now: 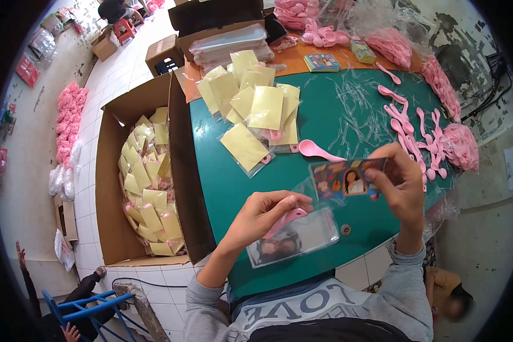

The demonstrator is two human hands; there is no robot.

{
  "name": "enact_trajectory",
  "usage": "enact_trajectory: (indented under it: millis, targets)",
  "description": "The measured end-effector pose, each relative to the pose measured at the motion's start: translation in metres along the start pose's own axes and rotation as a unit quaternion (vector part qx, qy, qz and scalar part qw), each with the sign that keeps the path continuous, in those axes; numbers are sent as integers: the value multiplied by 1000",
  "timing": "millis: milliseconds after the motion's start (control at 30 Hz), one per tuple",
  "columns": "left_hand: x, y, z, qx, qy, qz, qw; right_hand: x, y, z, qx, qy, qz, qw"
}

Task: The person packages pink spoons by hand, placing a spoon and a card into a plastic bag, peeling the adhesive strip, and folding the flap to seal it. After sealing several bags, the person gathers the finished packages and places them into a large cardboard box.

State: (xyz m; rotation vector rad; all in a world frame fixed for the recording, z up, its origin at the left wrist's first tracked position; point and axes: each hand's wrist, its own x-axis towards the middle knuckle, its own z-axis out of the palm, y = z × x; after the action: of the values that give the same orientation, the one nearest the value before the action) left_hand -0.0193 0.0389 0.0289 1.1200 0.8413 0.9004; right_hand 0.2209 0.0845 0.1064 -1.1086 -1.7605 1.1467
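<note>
My right hand (402, 179) pinches a colourful printed card (347, 179) bearing a portrait, holding it above the green table. At the card's left end, my left hand (271, 216) has its thumb and fingers closed on a thin clear plastic bag (305, 187), which overlaps the card. A pink spoon (285, 223) shows under the left thumb, its bowl hidden. Below that hand lies a stack of clear bags (319, 236) with a dark picture on it. Another pink spoon (319, 151) rests on the table just beyond the card.
Filled packets with yellow backing (266, 108) lie in a pile, and a cardboard box (202, 188) at left holds many more. Loose pink spoons (404, 122) and plastic scraps (353, 108) spread at right. Printed cards (322, 62) are stacked at the back. Other people are nearby.
</note>
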Motion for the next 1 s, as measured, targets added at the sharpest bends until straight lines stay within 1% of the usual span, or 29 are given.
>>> enact_trajectory:
  millis: [33,67,167,200,267,300,367,400,467,567,600,700,800,900,933,1000]
  targets:
    - [-1,2,-1,14,-9,-4,1000,-2,0,1,-9,-17,-2,1000]
    - [-2,6,-1,28,-20,-9,999,-3,-4,4,-42,-43,-13,998]
    - [-5,6,-1,43,-34,-18,998,-4,-6,6,-139,-76,-62,985]
    - [-6,5,-1,44,-34,-20,998,-5,-7,6,-122,-67,-40,990]
    - [-7,0,1,48,-23,1,999,-8,-11,6,-87,-46,1,995]
    - [-7,-1,2,51,-18,12,998,-9,-9,7,-104,-64,-16,992]
    - [-10,10,3,91,-16,-36,995,-11,-5,8,-136,-97,-47,985]
    - [-11,13,4,111,-16,-60,992,-11,-4,9,-143,-124,-39,981]
    - [-12,11,8,112,-27,-47,992,-10,-5,15,-157,-179,-21,971]
    - [-13,4,13,142,-48,-24,988,-11,1,28,-191,-268,-40,944]
    - [-13,1,15,156,-57,-15,986,-15,13,34,-211,-259,-78,939]
    - [-21,9,24,244,5,3,970,-21,23,46,-169,-167,-113,965]
    - [-29,6,24,287,7,-8,958,-25,31,39,-95,-277,-57,955]
    - [-40,-3,-1,276,-90,-6,957,-36,42,39,-42,-203,23,978]
    - [-44,-10,-13,277,-112,25,954,-40,48,39,5,-184,63,981]
    - [-56,-17,-23,185,-74,-1,980,-47,59,41,100,-142,143,974]
